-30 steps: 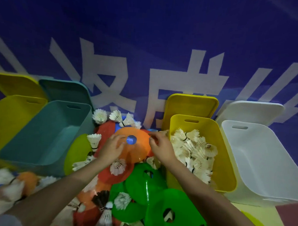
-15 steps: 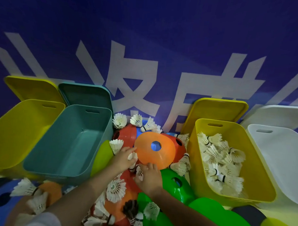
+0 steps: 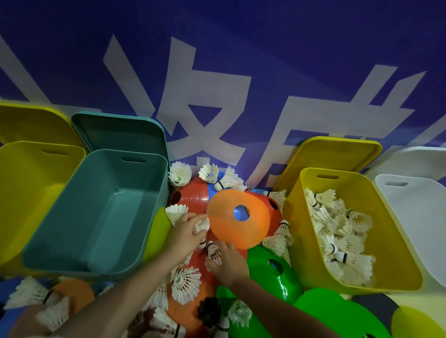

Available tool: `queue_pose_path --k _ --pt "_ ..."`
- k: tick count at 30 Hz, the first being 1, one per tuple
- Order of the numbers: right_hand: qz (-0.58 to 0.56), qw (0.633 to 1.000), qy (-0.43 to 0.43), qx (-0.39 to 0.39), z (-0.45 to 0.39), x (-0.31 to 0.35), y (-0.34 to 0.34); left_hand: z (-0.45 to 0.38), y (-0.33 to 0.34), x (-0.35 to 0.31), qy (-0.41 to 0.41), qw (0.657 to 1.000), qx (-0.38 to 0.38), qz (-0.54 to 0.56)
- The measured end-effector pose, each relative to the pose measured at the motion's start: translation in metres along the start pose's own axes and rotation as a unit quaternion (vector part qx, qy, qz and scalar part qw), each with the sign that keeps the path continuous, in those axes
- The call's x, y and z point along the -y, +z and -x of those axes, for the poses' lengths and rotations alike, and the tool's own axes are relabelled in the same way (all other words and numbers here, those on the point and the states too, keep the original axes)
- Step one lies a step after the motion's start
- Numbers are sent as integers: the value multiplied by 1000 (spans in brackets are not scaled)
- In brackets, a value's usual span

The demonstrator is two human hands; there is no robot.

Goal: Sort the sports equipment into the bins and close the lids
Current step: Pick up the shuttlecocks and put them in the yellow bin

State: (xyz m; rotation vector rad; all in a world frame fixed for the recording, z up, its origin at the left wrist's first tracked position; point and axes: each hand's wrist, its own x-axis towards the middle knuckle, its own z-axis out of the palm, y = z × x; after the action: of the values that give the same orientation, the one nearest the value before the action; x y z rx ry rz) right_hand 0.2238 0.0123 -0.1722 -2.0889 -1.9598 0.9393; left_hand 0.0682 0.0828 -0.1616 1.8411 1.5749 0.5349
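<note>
From the head view, we have both hands in the pile of shuttlecocks and flat cone markers at the centre of the frame, between the empty teal bin [image 3: 96, 215] and the yellow bin [image 3: 353, 231] at right that already holds shuttlecocks. The risk we see: the orange marker [image 3: 238, 215] lies just beside both hands, and a hasty lift could drag it or scatter the light shuttlecocks nearby. Feathers could also crush if squeezed. Our left hand [image 3: 186, 233] has its fingers curled round a white shuttlecock [image 3: 202, 225]. Our right hand [image 3: 226, 262] pinches another shuttlecock [image 3: 214, 252], fingers narrow. All lids stand open at the back.
</note>
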Motion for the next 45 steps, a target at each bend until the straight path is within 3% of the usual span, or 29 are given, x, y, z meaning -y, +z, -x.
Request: queue_pose_path --k 7,13,22,26,33,45 --pt "-125 990 -51 -51 19 -12 -20 10 -21 -10 9 994 -78 72" --pt "-228 965 -104 -79 39 -24 -50 20 -28 -36 29 989 -103 98" --pt "-317 914 -135 -212 69 -67 -134 21 3 -135 79 978 -105 163" --pt "-312 902 -142 -261 82 -107 -180 19 34 -184 116 974 -100 165" --pt "-292 892 -32 -343 105 -205 -237 10 94 -257 168 969 -34 180" --pt "-175 930 -16 -322 105 -293 -248 -46 161 -303 133 989 19 67"
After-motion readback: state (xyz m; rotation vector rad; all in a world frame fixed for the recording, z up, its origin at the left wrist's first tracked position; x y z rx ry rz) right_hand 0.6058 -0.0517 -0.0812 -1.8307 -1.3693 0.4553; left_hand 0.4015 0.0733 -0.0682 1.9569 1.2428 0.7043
